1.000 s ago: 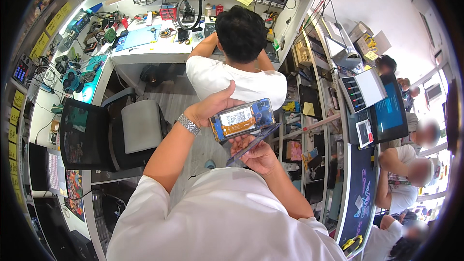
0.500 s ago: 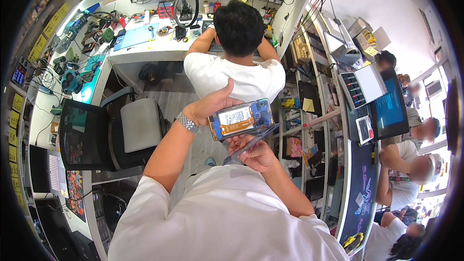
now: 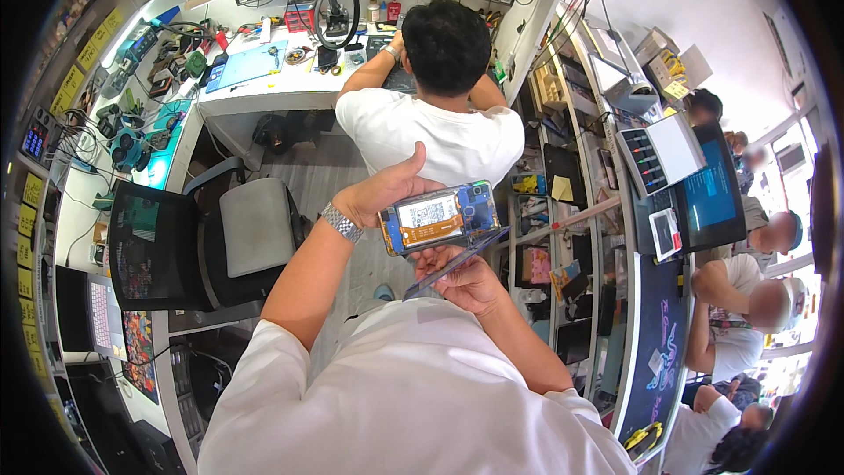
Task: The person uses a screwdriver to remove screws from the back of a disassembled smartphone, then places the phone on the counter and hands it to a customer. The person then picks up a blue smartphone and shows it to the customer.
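Note:
An opened smartphone [image 3: 479, 215] lies across my left hand [image 3: 385, 197], which grips it from the left side with the thumb raised off it. The phone's insides face up: a white-labelled battery [image 3: 429, 211], an orange flex cable [image 3: 432, 233] and a blue frame with camera rings. Beneath its lower right edge, my right hand [image 3: 473, 288] has its fingers closed on a thin dark panel [image 3: 453, 266], seen nearly edge-on and tilted. The panel's upper end comes close to the phone; whether they are joined cannot be made out. Some right fingertips reach under the phone.
Directly ahead, a co-worker [image 3: 444, 62] in a white shirt sits at a white workbench [image 3: 255, 104] with tools and a blue mat. An office chair [image 3: 251, 229] stands at left. Crowded shelves [image 3: 558, 255] and a dark-topped counter [image 3: 655, 334] line the right, with several people beyond.
The co-worker's head and shoulders have shifted slightly to the right, and their left forearm has lifted a little. My hands, the phone and the panel stay nearly the same.

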